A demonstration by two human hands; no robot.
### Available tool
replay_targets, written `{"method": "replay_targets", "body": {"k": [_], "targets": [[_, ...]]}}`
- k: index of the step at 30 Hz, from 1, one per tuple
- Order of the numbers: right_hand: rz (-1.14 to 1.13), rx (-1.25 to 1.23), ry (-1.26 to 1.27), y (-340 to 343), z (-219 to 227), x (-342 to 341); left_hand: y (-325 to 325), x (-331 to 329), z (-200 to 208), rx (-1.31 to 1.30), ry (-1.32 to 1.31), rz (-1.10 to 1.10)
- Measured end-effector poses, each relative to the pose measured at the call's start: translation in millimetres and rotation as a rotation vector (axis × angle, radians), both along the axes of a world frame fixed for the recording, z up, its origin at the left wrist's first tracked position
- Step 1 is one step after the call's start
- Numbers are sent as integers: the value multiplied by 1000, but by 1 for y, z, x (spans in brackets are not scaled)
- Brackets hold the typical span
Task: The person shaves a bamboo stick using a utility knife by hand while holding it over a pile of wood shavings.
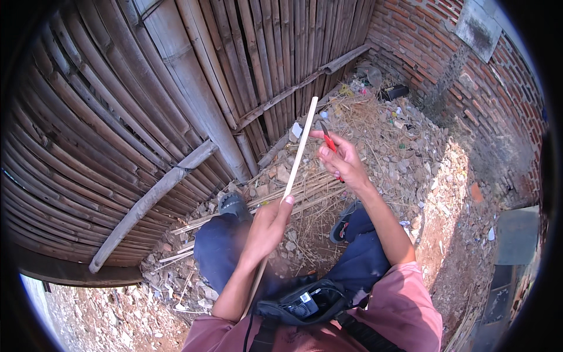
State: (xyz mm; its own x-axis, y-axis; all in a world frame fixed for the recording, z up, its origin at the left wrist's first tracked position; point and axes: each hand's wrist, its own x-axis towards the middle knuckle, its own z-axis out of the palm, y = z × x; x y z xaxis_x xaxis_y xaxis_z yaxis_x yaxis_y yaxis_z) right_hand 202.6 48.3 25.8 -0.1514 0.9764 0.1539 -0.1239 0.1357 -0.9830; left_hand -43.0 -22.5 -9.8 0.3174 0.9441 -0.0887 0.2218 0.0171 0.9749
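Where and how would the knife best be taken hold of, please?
The knife is probably best gripped by its red handle, coming from below and the person's right, as the right hand does. The dark blade points up and away from the body, beside the stick, so the handle end seems safer.

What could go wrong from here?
The red-handled knife in the right hand, near the pale strip, might slip and cut skin. The strip, gripped in the left hand, runs back toward the shirt and could jab the wearer. Loose rubble around the shoes may shift underfoot.
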Motion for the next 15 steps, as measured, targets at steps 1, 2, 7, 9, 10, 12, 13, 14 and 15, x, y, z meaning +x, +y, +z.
{"method": "replay_targets", "body": {"k": [1, 2, 7, 9, 10, 12, 13, 14, 15], "targets": [[-17, 3, 26, -4, 4, -9, 0, 0, 3, 10, 46, -37], [2, -9, 42, -8, 9, -12, 1, 3, 9, 15, 88, -82], [-120, -53, 13, -8, 2, -5, 7, 12, 24, 16, 107, -254], [-181, -42, 28, -6, 6, 5, 9, 14, 28, -109, -39, -289], [-212, -41, 2, -3, 6, 13, 13, 10, 31, -172, -23, -347], [-246, -42, -4, 3, 3, 16, 16, -6, 7, -215, -141, -449], [-262, -43, -7, 5, 2, 17, 14, -12, -5, -236, -202, -498], [-258, -61, -26, 4, 2, 20, 11, -11, -6, -255, -256, -497], [-255, -74, -39, 2, 3, 23, 10, -9, -8, -265, -251, -484]]}}
